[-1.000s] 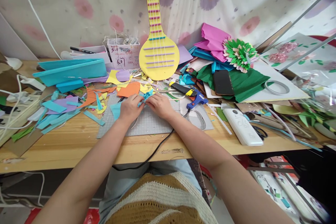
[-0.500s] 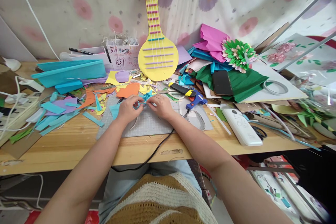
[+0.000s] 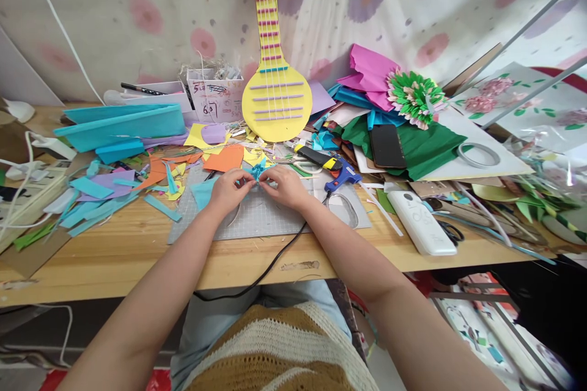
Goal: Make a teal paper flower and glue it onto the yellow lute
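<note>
Over the grey cutting mat point(image 3: 257, 220), my left hand point(image 3: 230, 190) and my right hand point(image 3: 285, 187) meet with thumbs and forefingers pinched around a small blue paper flower point(image 3: 258, 169). Its pointed petals stick up between the fingertips; its lower part is hidden by them. Left of my left hand lies a light blue paper piece point(image 3: 202, 194), and an orange paper piece point(image 3: 224, 159) sits just behind. A yellow and black utility knife point(image 3: 317, 157) and a blue glue gun point(image 3: 343, 176) lie beyond my right hand, near scissors point(image 3: 305, 165).
A yellow paper lute point(image 3: 277, 104) stands at the back. Paper scraps point(image 3: 103, 195) spread on the left. On the right are a white power bank point(image 3: 422, 223), a phone point(image 3: 387, 146), green crepe paper point(image 3: 426, 143) and a tape roll point(image 3: 479, 154). A black cord point(image 3: 270, 272) crosses the table's front edge.
My two hands have come slightly closer together, shifting a little to the right. The blue paper flower shows more upright between the fingertips.
</note>
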### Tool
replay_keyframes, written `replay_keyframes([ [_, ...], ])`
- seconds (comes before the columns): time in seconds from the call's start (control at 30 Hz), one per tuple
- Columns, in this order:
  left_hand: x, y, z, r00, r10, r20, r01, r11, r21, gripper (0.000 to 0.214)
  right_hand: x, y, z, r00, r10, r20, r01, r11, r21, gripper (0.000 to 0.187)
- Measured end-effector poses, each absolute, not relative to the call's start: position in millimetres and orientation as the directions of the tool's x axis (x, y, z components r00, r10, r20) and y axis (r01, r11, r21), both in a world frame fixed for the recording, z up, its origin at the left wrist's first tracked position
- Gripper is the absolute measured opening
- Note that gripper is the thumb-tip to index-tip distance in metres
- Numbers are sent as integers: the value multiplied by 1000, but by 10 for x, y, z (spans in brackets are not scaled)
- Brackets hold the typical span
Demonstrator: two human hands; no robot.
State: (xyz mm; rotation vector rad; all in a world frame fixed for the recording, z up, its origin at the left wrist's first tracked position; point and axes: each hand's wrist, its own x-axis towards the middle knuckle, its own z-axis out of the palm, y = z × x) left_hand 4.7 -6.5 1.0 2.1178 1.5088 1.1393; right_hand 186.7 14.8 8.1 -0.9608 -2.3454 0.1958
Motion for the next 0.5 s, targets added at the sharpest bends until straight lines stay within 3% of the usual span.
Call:
replay_keyframes([
  [0.23, 74, -47, 0, 91, 923, 374, 648, -340, 682, 14, 1862, 168, 45, -541, 707, 454, 606, 703, -373, 10],
  [0.5, 70, -46, -8, 105, 894, 435, 656, -391, 646, 17, 1870, 168, 66, -476, 786, 395, 610, 619, -495, 8],
])
